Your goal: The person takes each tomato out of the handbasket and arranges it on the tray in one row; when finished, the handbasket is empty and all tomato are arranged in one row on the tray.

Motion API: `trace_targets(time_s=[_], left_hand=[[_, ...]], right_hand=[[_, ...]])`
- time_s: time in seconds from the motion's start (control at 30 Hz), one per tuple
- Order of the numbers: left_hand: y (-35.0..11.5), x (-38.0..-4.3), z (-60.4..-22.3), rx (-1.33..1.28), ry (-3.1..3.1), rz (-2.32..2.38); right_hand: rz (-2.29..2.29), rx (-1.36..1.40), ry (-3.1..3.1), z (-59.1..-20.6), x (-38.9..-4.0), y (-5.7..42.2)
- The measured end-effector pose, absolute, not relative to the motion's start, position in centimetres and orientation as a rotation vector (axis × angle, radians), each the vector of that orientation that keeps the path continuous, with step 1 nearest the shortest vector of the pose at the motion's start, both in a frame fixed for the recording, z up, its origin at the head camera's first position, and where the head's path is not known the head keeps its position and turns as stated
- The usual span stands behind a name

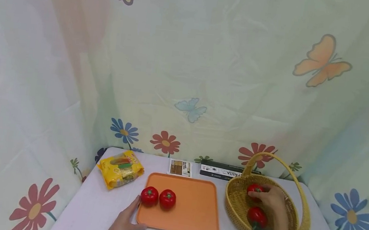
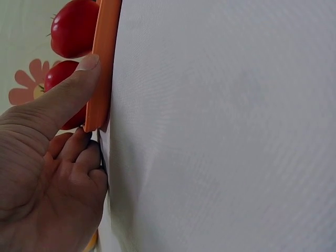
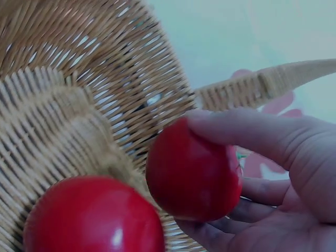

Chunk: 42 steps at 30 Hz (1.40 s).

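Head view alone shows both: left grip (image 1: 123, 222) spread against the tray (image 1: 191, 207), right grip (image 1: 272, 199) pinching a tomato (image 1: 255, 188).

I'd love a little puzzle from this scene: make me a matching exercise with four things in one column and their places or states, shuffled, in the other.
Things
1. Left hand
2. Yellow packet
3. Right hand
4. Wicker basket

Places or states
A. Holds a red tomato
B. Stands to the right of the orange tray, its handle arching up
C. Lies toward the back left of the table
D. Touches the tray's edge with its thumb

Right pairs: 1-D, 2-C, 3-A, 4-B
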<state>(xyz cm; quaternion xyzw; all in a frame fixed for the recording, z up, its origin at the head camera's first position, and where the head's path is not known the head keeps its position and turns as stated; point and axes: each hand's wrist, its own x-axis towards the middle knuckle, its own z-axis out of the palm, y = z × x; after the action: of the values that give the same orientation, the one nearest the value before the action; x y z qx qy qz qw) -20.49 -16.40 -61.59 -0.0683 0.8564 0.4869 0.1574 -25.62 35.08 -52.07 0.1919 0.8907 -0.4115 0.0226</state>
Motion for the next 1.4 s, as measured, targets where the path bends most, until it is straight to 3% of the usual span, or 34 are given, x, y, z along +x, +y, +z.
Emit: trace_targets(time_s=[0.47, 0.8, 1.13, 1.4], left_hand=[[-16.1, -20.6, -61.3, -0.163, 2.480, 1.381], [-16.7, -20.7, -61.7, -0.160, 2.517, 1.328], [-16.9, -20.7, -61.7, -0.121, 2.544, 1.360], [-17.0, -20.4, -61.8, -0.105, 2.543, 1.387]], right_hand=[[-1.446, 0.491, 2.734, -47.3, -23.1, 33.5], [-1.537, 0.092, 2.778, -46.3, -22.2, 29.5], [-1.591, -0.183, 2.696, -47.1, -22.7, 24.2], [-1.635, -0.157, 2.645, -50.0, -23.3, 20.0]])
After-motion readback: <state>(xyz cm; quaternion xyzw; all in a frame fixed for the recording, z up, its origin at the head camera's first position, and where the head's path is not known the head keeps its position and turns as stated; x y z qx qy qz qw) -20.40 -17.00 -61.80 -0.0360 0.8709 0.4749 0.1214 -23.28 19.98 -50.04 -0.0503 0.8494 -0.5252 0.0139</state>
